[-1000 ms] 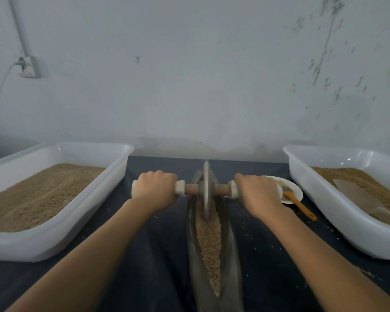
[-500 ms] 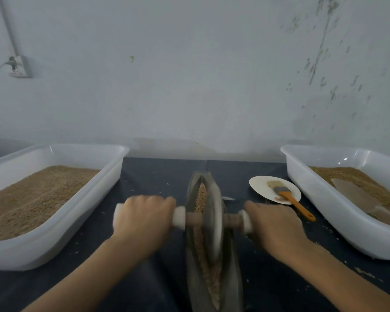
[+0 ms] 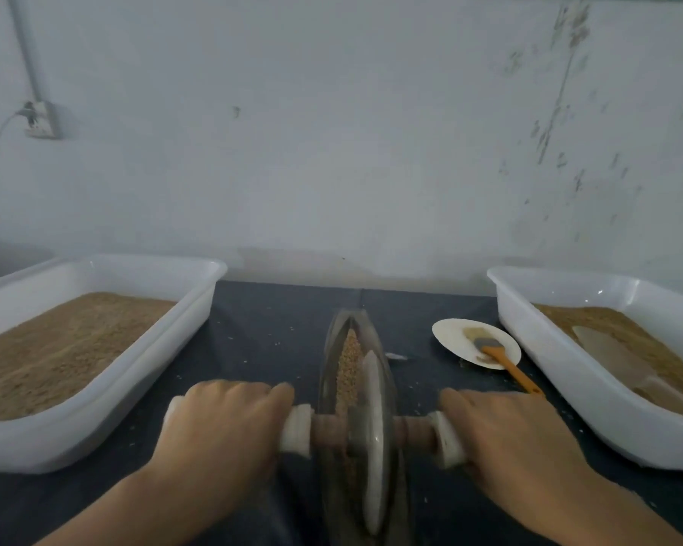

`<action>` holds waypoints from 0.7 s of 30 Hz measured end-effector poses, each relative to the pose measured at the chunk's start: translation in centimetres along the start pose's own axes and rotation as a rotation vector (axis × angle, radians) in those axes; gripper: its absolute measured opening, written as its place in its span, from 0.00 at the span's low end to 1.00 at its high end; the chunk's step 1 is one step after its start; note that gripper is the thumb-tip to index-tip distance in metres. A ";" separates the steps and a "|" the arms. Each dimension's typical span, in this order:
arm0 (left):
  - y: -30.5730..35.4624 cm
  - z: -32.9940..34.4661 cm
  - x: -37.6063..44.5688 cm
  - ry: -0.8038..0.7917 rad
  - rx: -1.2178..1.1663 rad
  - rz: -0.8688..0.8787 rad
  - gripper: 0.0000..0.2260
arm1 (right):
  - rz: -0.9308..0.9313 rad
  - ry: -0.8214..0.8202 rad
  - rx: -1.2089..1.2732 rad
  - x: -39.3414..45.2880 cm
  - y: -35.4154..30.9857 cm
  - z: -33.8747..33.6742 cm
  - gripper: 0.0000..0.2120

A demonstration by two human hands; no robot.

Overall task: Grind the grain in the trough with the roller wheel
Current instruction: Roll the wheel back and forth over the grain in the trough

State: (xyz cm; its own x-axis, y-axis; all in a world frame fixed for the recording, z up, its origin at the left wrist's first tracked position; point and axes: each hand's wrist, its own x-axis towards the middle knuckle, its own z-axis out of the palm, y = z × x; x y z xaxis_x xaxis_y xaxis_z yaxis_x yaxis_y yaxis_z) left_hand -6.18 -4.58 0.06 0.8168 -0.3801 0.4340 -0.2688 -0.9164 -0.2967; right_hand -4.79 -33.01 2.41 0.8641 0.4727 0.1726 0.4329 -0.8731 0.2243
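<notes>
So that the roller wheel (image 3: 373, 439) is pushed down evenly on the grain (image 3: 348, 372), its handle ends are gripped tight by curled fingers (image 3: 253, 392) of both hands.

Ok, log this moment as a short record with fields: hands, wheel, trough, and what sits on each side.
left hand: grips the wheel's left handle
right hand: grips the right handle
wheel: upright in the trough, near end
trough: grain showing beyond the wheel
left tub: white, holds brown grain
right tub: white, holds brown grain and a pale scoop
plate: carries an orange-handled brush
</notes>
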 end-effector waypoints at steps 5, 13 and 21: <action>-0.1 1.2 1.9 -0.122 0.004 -0.111 0.16 | 0.078 -0.060 0.074 1.8 0.2 1.2 0.13; -2.5 6.8 9.9 -0.107 -0.062 -0.263 0.07 | 0.155 0.193 -0.114 11.2 1.7 4.3 0.12; 0.1 1.4 1.0 -0.040 -0.012 -0.061 0.20 | 0.030 0.066 -0.027 1.2 0.1 2.6 0.18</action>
State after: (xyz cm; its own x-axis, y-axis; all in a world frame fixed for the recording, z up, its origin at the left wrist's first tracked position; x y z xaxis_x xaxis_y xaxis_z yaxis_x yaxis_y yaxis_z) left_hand -4.67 -4.88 -0.74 0.8517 -0.3186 0.4161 -0.2241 -0.9391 -0.2605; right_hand -2.98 -32.84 0.12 0.8572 0.4544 0.2422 0.3995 -0.8837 0.2438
